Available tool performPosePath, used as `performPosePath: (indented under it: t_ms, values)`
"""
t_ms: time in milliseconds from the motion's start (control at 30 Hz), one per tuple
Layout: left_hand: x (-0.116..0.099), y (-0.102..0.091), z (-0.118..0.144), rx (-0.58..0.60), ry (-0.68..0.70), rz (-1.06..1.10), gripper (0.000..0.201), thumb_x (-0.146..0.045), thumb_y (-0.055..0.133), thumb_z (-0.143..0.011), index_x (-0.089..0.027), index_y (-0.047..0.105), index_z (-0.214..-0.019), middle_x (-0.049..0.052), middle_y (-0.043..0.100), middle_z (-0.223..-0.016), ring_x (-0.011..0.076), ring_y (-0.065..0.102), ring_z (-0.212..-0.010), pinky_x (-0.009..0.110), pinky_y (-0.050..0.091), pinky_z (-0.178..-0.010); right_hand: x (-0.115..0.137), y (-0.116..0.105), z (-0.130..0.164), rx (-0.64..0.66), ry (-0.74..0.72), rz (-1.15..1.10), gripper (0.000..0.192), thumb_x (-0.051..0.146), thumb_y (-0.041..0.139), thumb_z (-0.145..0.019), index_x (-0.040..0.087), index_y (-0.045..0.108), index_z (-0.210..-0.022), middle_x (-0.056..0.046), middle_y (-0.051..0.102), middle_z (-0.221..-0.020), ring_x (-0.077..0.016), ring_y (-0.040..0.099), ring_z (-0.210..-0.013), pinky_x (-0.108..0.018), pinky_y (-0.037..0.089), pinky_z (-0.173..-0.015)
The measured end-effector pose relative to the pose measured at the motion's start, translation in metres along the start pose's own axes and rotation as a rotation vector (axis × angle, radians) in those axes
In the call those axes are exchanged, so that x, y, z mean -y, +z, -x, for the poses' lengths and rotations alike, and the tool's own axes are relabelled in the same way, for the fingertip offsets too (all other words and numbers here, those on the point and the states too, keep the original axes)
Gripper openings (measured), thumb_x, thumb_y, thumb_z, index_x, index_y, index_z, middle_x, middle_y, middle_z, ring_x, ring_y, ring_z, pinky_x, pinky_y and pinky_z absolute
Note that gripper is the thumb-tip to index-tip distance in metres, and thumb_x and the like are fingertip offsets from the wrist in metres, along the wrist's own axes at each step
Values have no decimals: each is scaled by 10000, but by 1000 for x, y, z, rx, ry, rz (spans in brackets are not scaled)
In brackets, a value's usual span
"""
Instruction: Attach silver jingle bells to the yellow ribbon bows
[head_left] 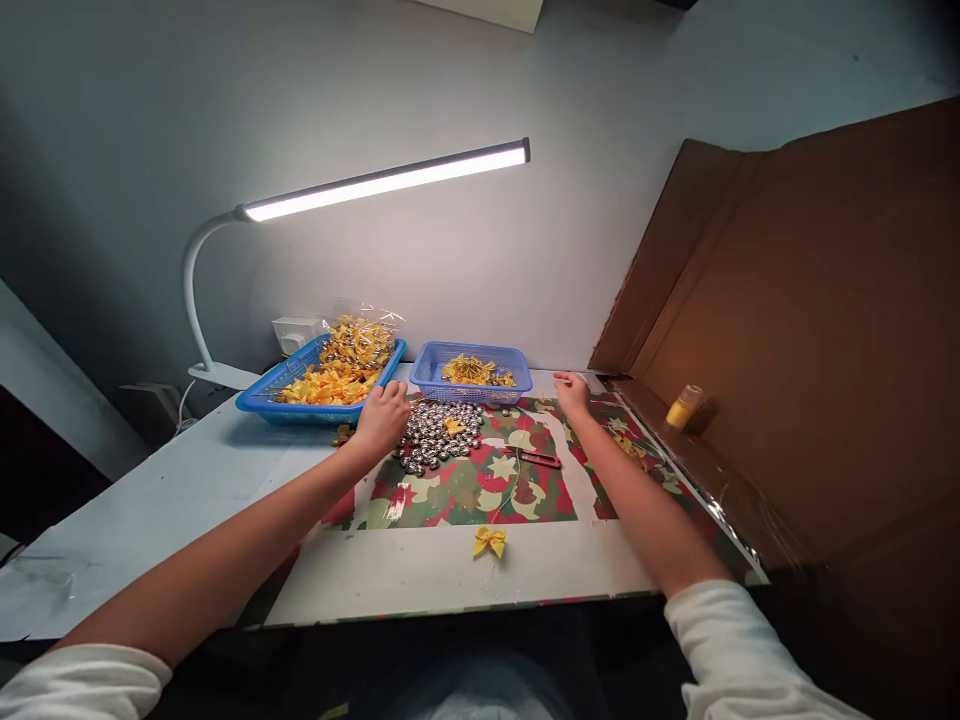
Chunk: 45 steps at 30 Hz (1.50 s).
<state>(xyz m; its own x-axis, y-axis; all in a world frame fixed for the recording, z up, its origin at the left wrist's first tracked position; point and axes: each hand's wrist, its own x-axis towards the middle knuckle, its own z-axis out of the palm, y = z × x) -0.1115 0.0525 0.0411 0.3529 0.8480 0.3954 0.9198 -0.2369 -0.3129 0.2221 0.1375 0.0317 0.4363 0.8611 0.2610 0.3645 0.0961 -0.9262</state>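
My left hand [384, 418] is at the left edge of a pile of small silver bells [442, 430], its fingers curled together. Whatever it may hold is hidden. A single yellow bow [453, 427] lies on the pile. Farther right, my right hand [573, 393] is raised near the back of the table, thumb and fingers pinched; anything between them is too small to make out. Another yellow ribbon bow [490, 542] sits near the front edge, with a thin thread running upward from it. Thread snips with a red handle [537, 458] lie between my hands.
A blue basket [247, 402] of yellow bows and a smaller blue basket [471, 392] of bows stand along the wall. A lamp [390, 183] arches overhead. At right are a cardboard panel [810, 330] and a yellow-filled bottle [683, 407]. A patterned sheet [465, 500] covers the work area.
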Motion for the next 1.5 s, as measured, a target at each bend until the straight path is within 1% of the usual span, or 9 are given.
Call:
performPosePath:
  t_ms: [233,433,667,767,867,1033,1233,1400,1500]
  values:
    - [19,38,-21,-28,86,64,271,-7,468,-695,-179,558,-505,132,526,-664,267,436,-818,380,316,-714,0,-22,78,203,-240,-176,125,163,546,-697,199,665,-680,-53,654,-941,-162,579,-811,-266,448,-687]
    - [21,42,-38,22,30,178,256,-63,531,-725,-153,562,-487,74,407,-479,240,454,-730,382,306,-735,5,-45,123,370,-358,-167,132,195,541,-733,224,665,-697,-46,636,-915,-180,581,-842,-274,426,-650]
    - [27,26,-40,29,9,92,255,-84,484,-745,-154,603,-531,124,528,-522,262,489,-747,372,308,-681,8,-50,132,404,-434,-118,165,156,516,-759,220,664,-729,-49,639,-919,-174,589,-829,-285,430,-665]
    - [29,18,-40,18,10,74,234,-71,473,-729,-146,618,-562,157,600,-616,281,496,-799,385,307,-683,17,-46,136,411,-535,-102,169,142,512,-769,216,664,-771,-51,637,-917,-173,588,-845,-290,444,-694]
    - [27,14,-39,77,73,71,202,-56,496,-712,-134,630,-582,173,640,-699,290,506,-851,392,303,-704,27,-37,142,439,-606,-107,169,133,510,-767,204,661,-793,-57,635,-927,-173,589,-868,-289,458,-703]
    - [14,14,-43,154,97,73,172,-20,538,-694,-104,641,-585,150,643,-659,281,554,-840,371,304,-726,32,-23,153,483,-593,-115,158,120,512,-763,186,656,-773,-66,631,-920,-159,596,-820,-281,476,-679]
    - [11,5,-49,229,38,46,196,-20,513,-719,-107,657,-620,172,676,-710,273,607,-772,366,312,-706,22,-26,157,538,-586,-80,160,122,508,-774,173,659,-770,-68,634,-901,-159,602,-840,-277,475,-690]
    - [15,-18,-48,213,-29,31,182,-59,511,-716,-103,666,-631,193,674,-698,294,623,-756,362,333,-672,25,-28,158,473,-620,-35,157,143,513,-799,179,658,-845,-64,632,-926,-162,598,-859,-274,482,-699]
    - [-8,-44,-39,164,-22,47,228,-10,472,-698,-95,670,-625,174,656,-639,272,618,-655,364,335,-646,38,-25,162,370,-757,129,218,187,525,-840,190,643,-1024,-72,642,-987,-186,576,-922,-306,465,-775]
